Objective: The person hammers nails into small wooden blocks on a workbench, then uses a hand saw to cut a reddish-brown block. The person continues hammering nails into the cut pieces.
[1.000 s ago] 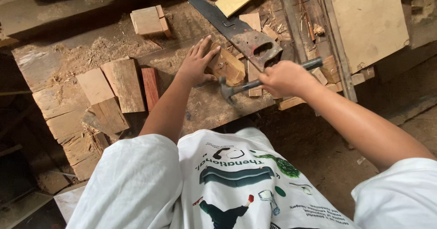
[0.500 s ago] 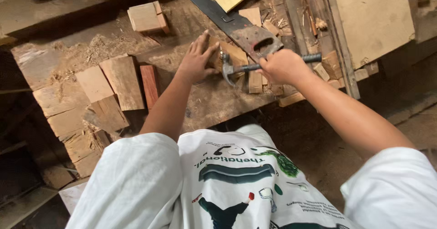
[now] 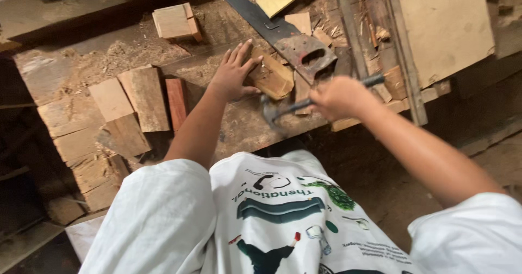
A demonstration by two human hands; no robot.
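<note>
Sawdust covers the workbench (image 3: 81,62). Nearest, the right hand (image 3: 340,95) has pulled the hammer (image 3: 293,106) back from the wood block (image 3: 272,78), fist closed on the handle. Beside it, the left hand (image 3: 234,75) still presses flat on the block. Behind lies a handsaw (image 3: 283,34).

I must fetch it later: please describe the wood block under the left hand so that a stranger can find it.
On the dusty workbench, find the handsaw. Just left of its rusty handle lies the block, under the left hand. Unlike the flat boards farther left, it is thick and chunky.
</note>
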